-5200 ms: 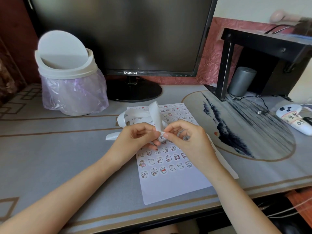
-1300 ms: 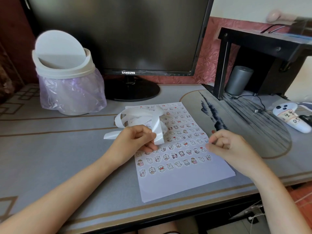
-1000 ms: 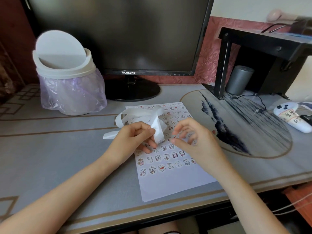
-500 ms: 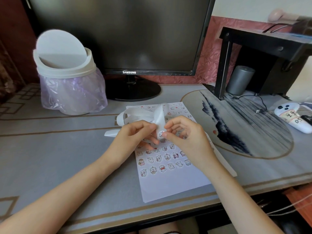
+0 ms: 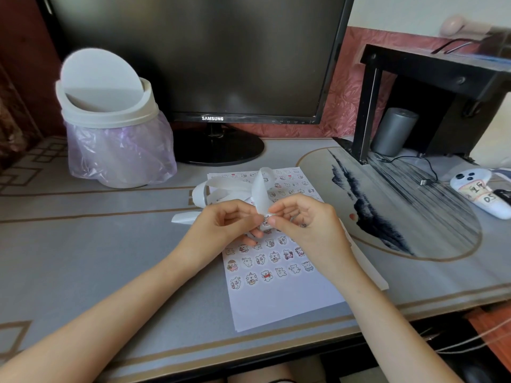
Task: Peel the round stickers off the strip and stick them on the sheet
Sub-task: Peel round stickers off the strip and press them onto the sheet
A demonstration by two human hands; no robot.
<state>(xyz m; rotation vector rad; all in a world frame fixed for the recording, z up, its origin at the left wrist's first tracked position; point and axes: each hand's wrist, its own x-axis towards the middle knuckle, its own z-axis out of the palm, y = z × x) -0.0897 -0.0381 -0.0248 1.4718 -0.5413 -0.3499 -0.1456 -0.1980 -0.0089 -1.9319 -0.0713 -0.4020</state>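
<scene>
A white sheet (image 5: 279, 302) lies on the desk, with several rows of small round cartoon stickers (image 5: 266, 276) stuck on it. A long white backing strip (image 5: 260, 190) curls in loops above the sheet's upper left. My left hand (image 5: 224, 225) grips the strip just above the sheet. My right hand (image 5: 307, 225) meets it from the right, thumb and forefinger pinching at a sticker on the strip (image 5: 266, 219). My hands cover the middle of the sheet.
A white swing-lid bin (image 5: 110, 134) with a purple liner stands at the back left. A black monitor (image 5: 213, 64) stands behind the sheet. To the right are a round painted mat (image 5: 392, 211), a black stand (image 5: 431, 87), a grey cylinder (image 5: 394, 131) and a white controller (image 5: 481, 192).
My right hand came back from the sheet's right side to the strip and now pinches at it beside my left hand. The strip's loop has risen a little.
</scene>
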